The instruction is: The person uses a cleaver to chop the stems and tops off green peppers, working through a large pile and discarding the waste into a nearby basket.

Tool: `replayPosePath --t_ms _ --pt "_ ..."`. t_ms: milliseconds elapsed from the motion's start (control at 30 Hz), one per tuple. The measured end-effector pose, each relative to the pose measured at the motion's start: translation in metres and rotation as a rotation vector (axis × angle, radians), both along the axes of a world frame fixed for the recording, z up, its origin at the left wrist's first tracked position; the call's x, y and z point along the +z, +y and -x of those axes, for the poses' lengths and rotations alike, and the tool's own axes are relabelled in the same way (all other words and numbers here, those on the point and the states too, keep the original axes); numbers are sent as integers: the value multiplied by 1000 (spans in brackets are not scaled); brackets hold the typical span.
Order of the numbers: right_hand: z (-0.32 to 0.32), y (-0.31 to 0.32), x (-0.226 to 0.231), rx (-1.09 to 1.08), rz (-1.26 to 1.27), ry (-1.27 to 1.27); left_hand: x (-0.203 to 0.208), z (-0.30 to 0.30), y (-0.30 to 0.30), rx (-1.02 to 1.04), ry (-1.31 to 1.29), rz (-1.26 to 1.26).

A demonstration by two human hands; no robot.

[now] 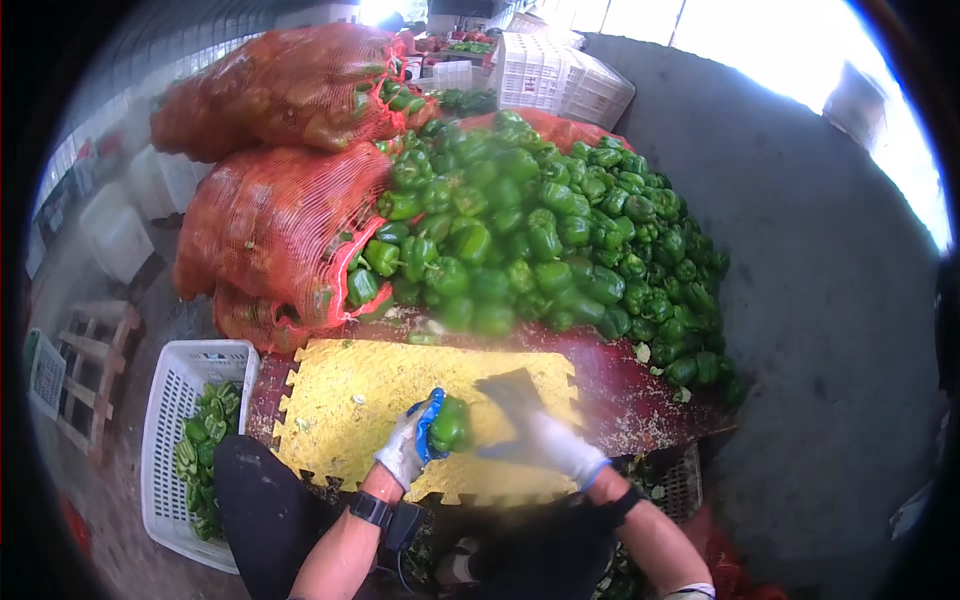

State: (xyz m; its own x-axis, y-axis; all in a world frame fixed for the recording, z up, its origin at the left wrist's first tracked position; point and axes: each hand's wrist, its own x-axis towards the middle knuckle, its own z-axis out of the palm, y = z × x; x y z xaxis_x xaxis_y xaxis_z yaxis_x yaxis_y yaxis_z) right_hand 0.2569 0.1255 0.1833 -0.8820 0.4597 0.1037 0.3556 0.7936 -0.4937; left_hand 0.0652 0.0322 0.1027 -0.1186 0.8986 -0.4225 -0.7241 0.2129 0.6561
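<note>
My left hand (412, 440), in a white glove with blue fingers, is closed around the side of a green bell pepper (451, 425). It holds the pepper just above a yellow foam mat (330, 380) with toothed edges. To the right of the pepper, my gloved right hand (545, 440) is smeared by motion over the mat. A dark grey smear stretches from it toward the upper left; whether this is fingers or a held tool cannot be made out. Beyond the mat rises a big heap of whole green bell peppers (545, 235).
A white crate (155, 440) of green pepper pieces stands at the left by my knee. Red mesh sacks (270, 225) of peppers are stacked at the back left. Scraps and seeds litter the red tabletop (640, 400). White crates (540, 75) and a wooden pallet (95, 370) stand farther off.
</note>
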Motion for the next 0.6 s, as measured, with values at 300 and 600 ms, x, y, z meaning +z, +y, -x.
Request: replayPosePath --t_ms 300,600 --pt "58 -44 -54 -212 358 451 -4 -3 -25 1 63 -220" --pt "58 -47 -80 -278 487 477 -25 -19 -20 69 -1 -200"
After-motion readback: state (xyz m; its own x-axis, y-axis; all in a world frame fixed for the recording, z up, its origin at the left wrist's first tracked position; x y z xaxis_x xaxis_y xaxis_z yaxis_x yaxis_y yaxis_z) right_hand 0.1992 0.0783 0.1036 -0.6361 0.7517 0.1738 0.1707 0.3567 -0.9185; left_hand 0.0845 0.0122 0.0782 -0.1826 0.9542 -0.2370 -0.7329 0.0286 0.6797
